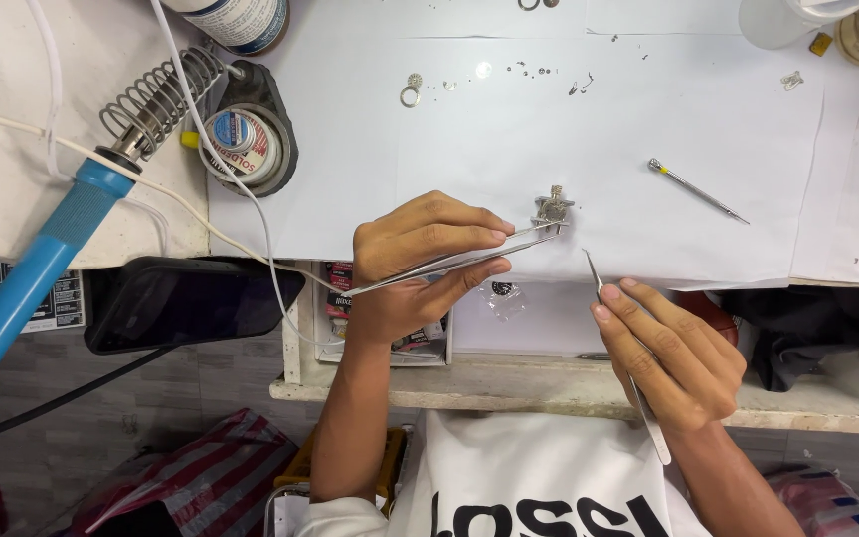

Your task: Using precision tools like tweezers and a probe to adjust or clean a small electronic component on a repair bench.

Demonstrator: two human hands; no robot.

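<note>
Two tweezers in use. Left hand (420, 261) pinches long tweezers (459, 259), tips clamping a small metal part (553, 208) over the white paper (509, 139). Right hand (670, 358) grips second tweezers (626, 358), tip just right of the part.

Small silver metal part (553, 208), knobbly with a little stud on top, sits on the white paper sheet near its front edge, pinched at its underside by the tips of long silver tweezers (459, 259) lying nearly flat, angled up to the right. Second pair of silver tweezers (620, 348) stands steep, thin tip up, just right of the part, not touching it
</note>
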